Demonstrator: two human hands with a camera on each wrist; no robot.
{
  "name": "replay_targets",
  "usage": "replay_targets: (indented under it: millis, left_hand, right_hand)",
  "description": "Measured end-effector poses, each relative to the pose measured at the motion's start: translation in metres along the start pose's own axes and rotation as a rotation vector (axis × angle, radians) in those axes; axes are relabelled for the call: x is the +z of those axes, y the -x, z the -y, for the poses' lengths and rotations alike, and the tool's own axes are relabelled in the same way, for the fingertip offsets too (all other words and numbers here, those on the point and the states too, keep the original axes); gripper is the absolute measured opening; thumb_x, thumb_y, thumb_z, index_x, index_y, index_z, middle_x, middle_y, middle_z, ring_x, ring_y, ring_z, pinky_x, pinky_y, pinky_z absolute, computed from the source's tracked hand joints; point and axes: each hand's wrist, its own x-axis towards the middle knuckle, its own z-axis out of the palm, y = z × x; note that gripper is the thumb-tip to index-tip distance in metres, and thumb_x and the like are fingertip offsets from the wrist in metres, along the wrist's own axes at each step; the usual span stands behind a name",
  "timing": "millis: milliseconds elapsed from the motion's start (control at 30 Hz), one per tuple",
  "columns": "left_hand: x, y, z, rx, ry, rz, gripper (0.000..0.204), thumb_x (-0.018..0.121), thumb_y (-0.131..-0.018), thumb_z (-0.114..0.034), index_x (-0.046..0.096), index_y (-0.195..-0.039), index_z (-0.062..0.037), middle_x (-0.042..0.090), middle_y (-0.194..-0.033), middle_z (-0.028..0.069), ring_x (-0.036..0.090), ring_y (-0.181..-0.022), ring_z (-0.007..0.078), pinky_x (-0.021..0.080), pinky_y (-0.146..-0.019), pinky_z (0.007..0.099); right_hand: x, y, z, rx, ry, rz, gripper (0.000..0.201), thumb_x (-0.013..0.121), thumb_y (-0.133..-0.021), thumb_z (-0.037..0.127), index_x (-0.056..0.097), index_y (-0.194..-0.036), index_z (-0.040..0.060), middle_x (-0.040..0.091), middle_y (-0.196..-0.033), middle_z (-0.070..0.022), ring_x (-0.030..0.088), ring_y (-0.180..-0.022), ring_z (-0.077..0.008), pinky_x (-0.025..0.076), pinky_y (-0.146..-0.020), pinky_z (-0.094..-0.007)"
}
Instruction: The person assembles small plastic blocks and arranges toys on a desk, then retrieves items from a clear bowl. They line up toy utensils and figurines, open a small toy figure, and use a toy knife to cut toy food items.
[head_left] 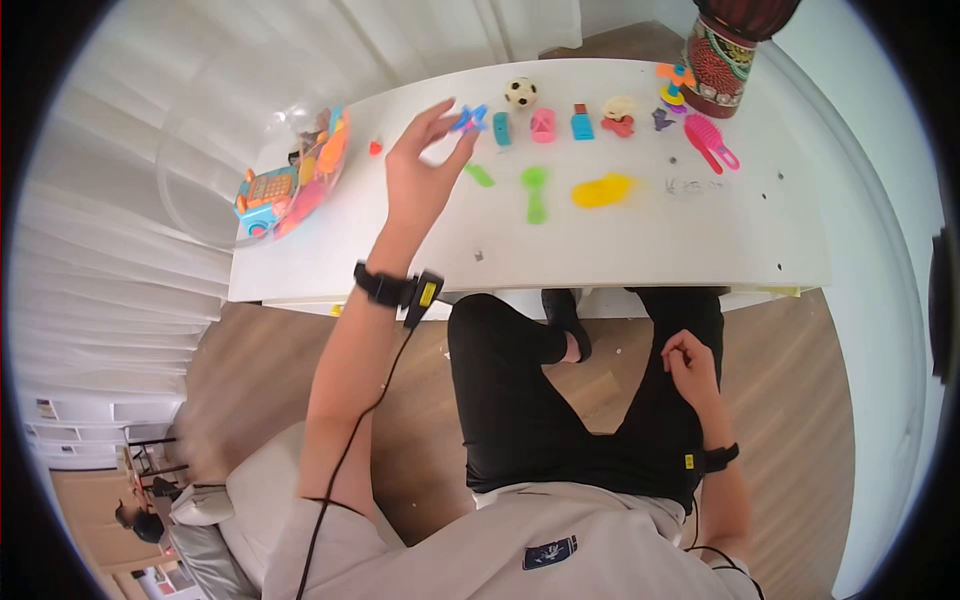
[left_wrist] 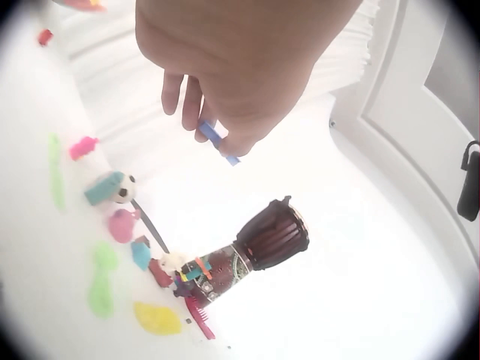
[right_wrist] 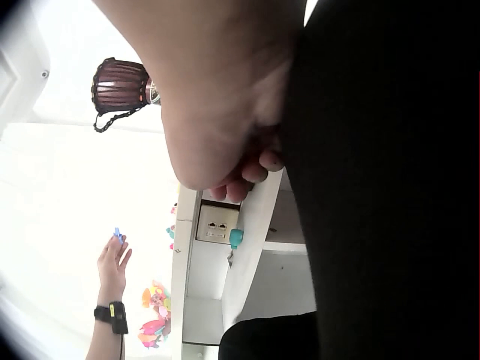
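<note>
1. Bench: toys spaced apart, probably for visibility.
2. Clear bowl, left edge: likely corrals the toy telephone.
3. Left hand: pinches, suiting something small.
4. Right hand: rests loosely curled on thigh, seemingly unneeded.
5. Blue toy: pinched above bench, near far edge.

A white table carries a soccer ball, a green spoon-shaped toy, a yellow piece, a pink hairbrush, a patterned drum and a clear tub.
</note>
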Motion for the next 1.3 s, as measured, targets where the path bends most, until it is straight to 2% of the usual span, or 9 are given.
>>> replay_targets:
  millis: [167,267,367,533,733,833,967,1167,1300]
  left_hand:
    - [0.088,-0.105,0.011,0.257,-0.26,0.17,0.052,0.079,-0.093,-0.028,0.065,-0.136,-0.0031,0.078,-0.113,0.0124,0.074,-0.108,0.0258,0.057,-0.096,0.0379]
    - [0.138,-0.163,0.05,0.217,-0.489,0.48,0.055,0.079,-0.092,-0.033,0.065,-0.135,-0.0035,0.078,-0.113,0.0138,0.073,-0.105,0.0285,0.057,-0.093,0.0387]
    - [0.179,-0.197,0.081,0.207,-0.557,0.561,0.057,0.08,-0.09,-0.036,0.066,-0.134,-0.0038,0.078,-0.112,0.0142,0.073,-0.103,0.0295,0.057,-0.093,0.0392]
    - [0.206,-0.21,0.08,0.102,-0.643,0.696,0.054,0.081,-0.087,-0.038,0.07,-0.129,-0.0051,0.078,-0.113,0.0136,0.072,-0.108,0.0324,0.056,-0.095,0.0424]
    - [0.188,-0.211,0.055,0.307,-0.653,0.776,0.053,0.082,-0.087,-0.041,0.073,-0.123,-0.0037,0.077,-0.112,0.0144,0.073,-0.108,0.0299,0.057,-0.093,0.0418]
    - [0.149,-0.172,0.012,0.104,-0.592,0.528,0.044,0.08,-0.091,-0.04,0.074,-0.113,-0.0032,0.077,-0.101,0.011,0.073,-0.094,0.0243,0.057,-0.082,0.0366]
    - [0.106,-0.059,-0.01,-0.005,-0.466,0.307,0.028,0.078,-0.095,-0.029,0.07,-0.101,-0.0028,0.065,-0.072,0.0028,0.054,-0.061,0.0148,0.048,-0.064,0.0309]
    - [0.093,0.085,-0.005,-0.224,-0.478,0.163,0.05,0.085,-0.088,-0.026,0.062,-0.125,-0.0034,0.06,-0.087,0.0042,0.052,-0.068,0.0154,0.048,-0.064,0.0317]
    - [0.097,0.1,0.0,-0.173,-0.434,0.112,0.054,0.087,-0.085,-0.023,0.062,-0.128,-0.004,0.06,-0.09,0.0035,0.051,-0.07,0.0147,0.048,-0.065,0.0307]
  right_hand:
    - [0.005,-0.002,-0.002,-0.034,0.084,0.039,0.01,0.056,-0.093,-0.004,0.065,-0.091,0.0013,0.068,-0.074,-0.0084,0.066,-0.067,-0.0126,0.05,-0.062,-0.0259]
    - [-0.003,0.008,-0.008,-0.05,0.042,-0.006,0.009,0.058,-0.093,-0.003,0.065,-0.091,0.0013,0.069,-0.075,-0.0104,0.068,-0.067,-0.0142,0.051,-0.061,-0.027]
    - [-0.022,0.013,-0.005,0.01,-0.065,-0.032,0.01,0.057,-0.094,-0.004,0.066,-0.093,0.0006,0.07,-0.077,-0.0088,0.067,-0.067,-0.0129,0.051,-0.062,-0.0261]
    - [-0.039,0.015,-0.028,-0.012,-0.255,-0.056,0.011,0.057,-0.093,-0.006,0.066,-0.095,0.0006,0.07,-0.08,-0.0074,0.066,-0.07,-0.0112,0.049,-0.062,-0.0244]
    - [-0.046,0.009,-0.028,-0.085,-0.305,-0.024,0.012,0.057,-0.094,-0.007,0.065,-0.096,0.0,0.07,-0.081,-0.0081,0.067,-0.071,-0.0117,0.052,-0.064,-0.0261]
    - [-0.047,0.012,-0.027,-0.056,-0.341,-0.041,0.011,0.056,-0.096,-0.007,0.065,-0.096,0.0002,0.07,-0.082,-0.0076,0.067,-0.071,-0.0114,0.053,-0.065,-0.0266]
    - [-0.041,0.01,-0.028,-0.033,-0.391,-0.04,0.012,0.055,-0.097,-0.006,0.064,-0.096,0.0005,0.07,-0.083,-0.0068,0.067,-0.072,-0.0109,0.053,-0.064,-0.0264]
    - [-0.031,-0.001,-0.009,0.036,-0.347,0.103,0.013,0.055,-0.096,-0.008,0.064,-0.095,0.0014,0.069,-0.083,-0.0053,0.065,-0.071,-0.0103,0.052,-0.065,-0.0251]
    - [-0.021,-0.045,0.06,-0.477,-0.137,0.039,0.016,0.06,-0.09,-0.011,0.066,-0.093,0.0033,0.069,-0.085,-0.0074,0.068,-0.075,-0.0187,0.053,-0.069,-0.0278]
